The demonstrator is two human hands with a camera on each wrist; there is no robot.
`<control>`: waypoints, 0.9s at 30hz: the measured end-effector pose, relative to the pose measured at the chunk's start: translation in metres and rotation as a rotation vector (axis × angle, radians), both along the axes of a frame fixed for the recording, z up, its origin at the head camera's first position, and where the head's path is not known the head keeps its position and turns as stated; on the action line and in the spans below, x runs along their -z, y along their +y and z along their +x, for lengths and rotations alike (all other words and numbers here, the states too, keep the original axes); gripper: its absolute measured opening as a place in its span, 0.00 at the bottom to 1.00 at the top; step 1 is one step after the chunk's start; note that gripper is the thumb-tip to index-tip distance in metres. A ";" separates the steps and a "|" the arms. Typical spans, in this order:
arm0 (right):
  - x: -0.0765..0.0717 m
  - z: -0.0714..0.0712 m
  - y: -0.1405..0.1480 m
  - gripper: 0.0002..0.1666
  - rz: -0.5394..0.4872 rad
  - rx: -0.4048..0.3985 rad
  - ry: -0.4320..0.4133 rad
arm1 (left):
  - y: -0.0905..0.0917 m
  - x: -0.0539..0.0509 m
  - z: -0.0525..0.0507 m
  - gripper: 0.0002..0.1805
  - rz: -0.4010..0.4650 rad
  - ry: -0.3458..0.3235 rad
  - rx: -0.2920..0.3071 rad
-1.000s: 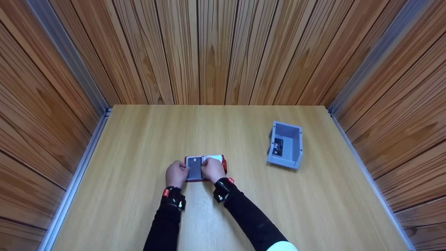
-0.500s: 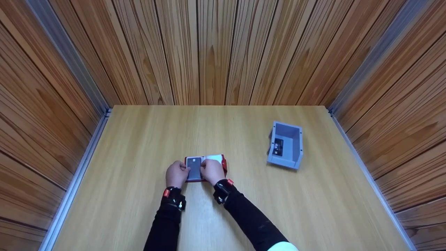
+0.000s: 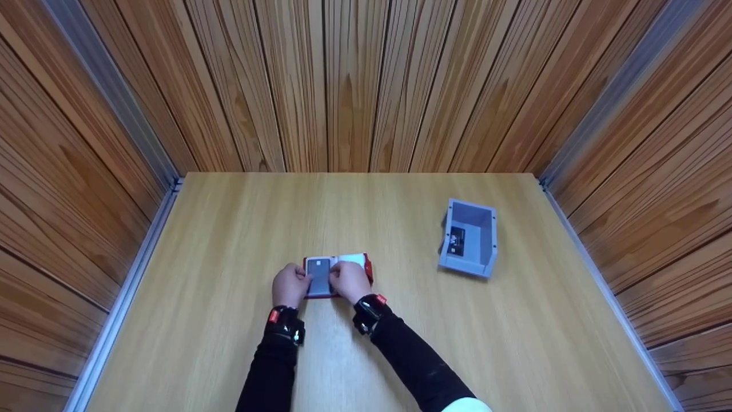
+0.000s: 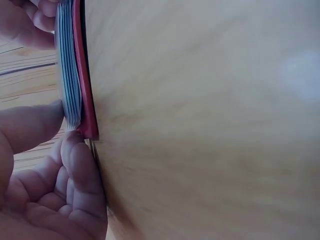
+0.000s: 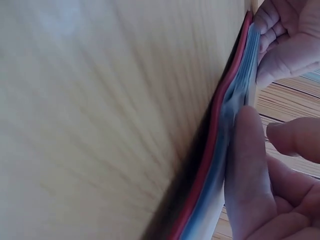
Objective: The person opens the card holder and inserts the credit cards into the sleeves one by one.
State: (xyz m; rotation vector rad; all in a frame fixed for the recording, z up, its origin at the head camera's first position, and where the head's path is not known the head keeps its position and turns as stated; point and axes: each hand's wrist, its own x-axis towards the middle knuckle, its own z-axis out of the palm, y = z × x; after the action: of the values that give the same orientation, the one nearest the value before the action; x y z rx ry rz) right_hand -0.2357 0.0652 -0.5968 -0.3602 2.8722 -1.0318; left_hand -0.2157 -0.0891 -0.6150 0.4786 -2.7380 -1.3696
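Observation:
A red card holder [image 3: 368, 269] lies spread on the table, its clear sleeves [image 4: 69, 65] stacked on the red cover. In its left-hand sleeve shows a dark grey card [image 3: 318, 276] with a small chip mark near the top. My left hand [image 3: 290, 285] pinches the holder's left edge, thumb on top of the sleeves and a finger against their side. Over the fold, my right hand [image 3: 350, 280] lays one straight finger [image 5: 246, 155] on the sleeves beside the card. Another digit of that hand stays apart from it, with nothing visible between them. The right hand covers part of the right page.
To the right stands a grey plastic bin [image 3: 486, 269] with a black card [image 3: 456, 241] lying inside at its left. Wood-panelled walls [image 3: 349, 86] and metal rails [image 3: 123, 292] border the wooden table [image 3: 257, 217].
My right wrist has shifted slightly to the right, its fingers still at the fold. The left hand, card holder and bin stay in place.

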 end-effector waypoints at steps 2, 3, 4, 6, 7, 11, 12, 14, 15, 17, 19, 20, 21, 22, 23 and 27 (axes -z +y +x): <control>0.000 -0.001 0.004 0.10 -0.003 0.000 0.045 | 0.000 0.000 0.000 0.07 0.000 0.011 0.000; 0.000 -0.002 0.006 0.10 0.009 0.000 0.085 | 0.000 0.000 0.000 0.08 -0.003 0.018 0.001; 0.000 -0.002 0.008 0.10 0.021 -0.001 0.128 | 0.000 0.000 0.000 0.08 -0.003 0.018 0.000; 0.000 -0.002 0.013 0.11 0.055 0.001 0.209 | 0.000 0.000 0.000 0.08 -0.010 0.025 -0.004; 0.000 -0.003 0.015 0.12 0.083 0.003 0.248 | 0.000 0.000 0.000 0.08 -0.014 0.031 -0.003; 0.003 -0.003 0.024 0.15 0.182 0.010 0.312 | 0.000 -0.001 0.001 0.08 -0.009 0.035 -0.010; 0.004 -0.003 0.025 0.16 0.204 0.009 0.314 | 0.001 -0.002 0.002 0.08 -0.006 0.033 -0.011; 0.005 -0.003 0.028 0.17 0.230 0.007 0.316 | 0.001 -0.002 0.002 0.08 0.006 0.022 -0.012; 0.005 -0.003 0.029 0.17 0.239 0.003 0.315 | 0.001 -0.002 0.002 0.08 0.007 0.020 -0.010; 0.005 -0.002 0.030 0.17 0.243 0.000 0.309 | 0.001 -0.002 0.002 0.08 0.008 0.015 -0.009; 0.004 -0.003 0.032 0.15 0.249 -0.002 0.304 | 0.001 -0.002 0.002 0.08 0.006 0.013 -0.009; 0.004 -0.002 0.032 0.14 0.251 -0.003 0.300 | 0.001 -0.002 0.002 0.08 0.005 0.015 -0.010; 0.004 -0.002 0.032 0.13 0.254 -0.003 0.297 | 0.001 -0.002 0.002 0.08 0.004 0.015 -0.011; 0.003 -0.002 0.032 0.12 0.255 -0.003 0.294 | 0.001 -0.002 0.002 0.08 0.006 0.014 -0.014; 0.003 -0.002 0.032 0.12 0.257 -0.003 0.292 | 0.001 -0.002 0.002 0.08 0.006 0.014 -0.014; 0.005 -0.002 0.032 0.10 0.269 -0.007 0.314 | 0.001 -0.001 0.002 0.08 0.015 0.008 -0.017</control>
State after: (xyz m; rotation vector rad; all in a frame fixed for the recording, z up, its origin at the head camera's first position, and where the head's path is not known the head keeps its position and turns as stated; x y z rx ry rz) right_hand -0.2373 0.0973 -0.6015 -0.5550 3.2268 -0.6201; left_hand -0.2138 -0.0886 -0.6135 0.4946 -2.7131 -1.3861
